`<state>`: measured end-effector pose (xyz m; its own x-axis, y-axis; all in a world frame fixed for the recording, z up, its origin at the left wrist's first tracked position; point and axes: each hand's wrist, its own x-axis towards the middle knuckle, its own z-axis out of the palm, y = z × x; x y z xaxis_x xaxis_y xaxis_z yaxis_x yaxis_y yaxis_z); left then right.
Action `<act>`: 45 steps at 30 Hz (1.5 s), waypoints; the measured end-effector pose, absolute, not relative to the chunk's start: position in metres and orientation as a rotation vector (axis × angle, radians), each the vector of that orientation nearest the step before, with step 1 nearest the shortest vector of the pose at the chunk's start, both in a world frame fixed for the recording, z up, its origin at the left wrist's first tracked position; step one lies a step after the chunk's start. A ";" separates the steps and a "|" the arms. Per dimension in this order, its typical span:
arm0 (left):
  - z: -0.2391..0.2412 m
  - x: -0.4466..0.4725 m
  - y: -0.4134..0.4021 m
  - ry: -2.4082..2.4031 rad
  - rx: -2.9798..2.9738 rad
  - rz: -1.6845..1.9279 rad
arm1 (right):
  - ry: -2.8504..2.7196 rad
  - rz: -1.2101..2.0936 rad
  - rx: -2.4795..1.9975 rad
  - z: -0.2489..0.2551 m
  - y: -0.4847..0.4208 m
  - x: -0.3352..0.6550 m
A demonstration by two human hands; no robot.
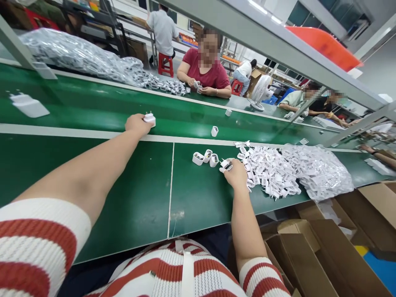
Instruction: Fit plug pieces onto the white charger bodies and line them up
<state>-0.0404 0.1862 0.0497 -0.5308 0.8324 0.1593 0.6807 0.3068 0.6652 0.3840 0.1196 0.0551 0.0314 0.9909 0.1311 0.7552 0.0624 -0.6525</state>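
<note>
My left hand [136, 124] reaches out over the green belt, its fingers closed on a white plug charger [150, 119] whose two pins point up. Beside a heap of white plug caps [269, 169], my right hand [237, 175] pinches one white plug cap [226, 165] with a dark slot showing. Just left of that hand, three white charger housings stand close together, open end up with parts inside; the leftmost housing [198, 158] is slightly apart. Single pieces lie on the belt, among them a white housing [214, 131] and a finished-looking charger [29, 105] at far left.
A clear plastic bag [324, 171] of white parts lies right of the heap. Cardboard boxes [312, 251] stand below the bench edge at right. Across the belt, a person in a red shirt [206, 76] handles small parts near another bag [80, 53]. A metal frame [278, 45] crosses overhead.
</note>
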 end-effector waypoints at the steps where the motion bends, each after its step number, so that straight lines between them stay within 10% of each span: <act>1: 0.050 -0.036 0.187 2.386 1.372 1.063 | -1.713 0.587 -1.690 0.054 0.122 0.386; 17: 0.024 0.125 0.111 1.467 1.964 0.824 | -1.021 1.698 -0.807 0.070 0.115 0.370; 45: 0.011 0.089 0.016 1.465 1.668 1.074 | -1.562 1.698 -0.992 0.073 0.093 0.288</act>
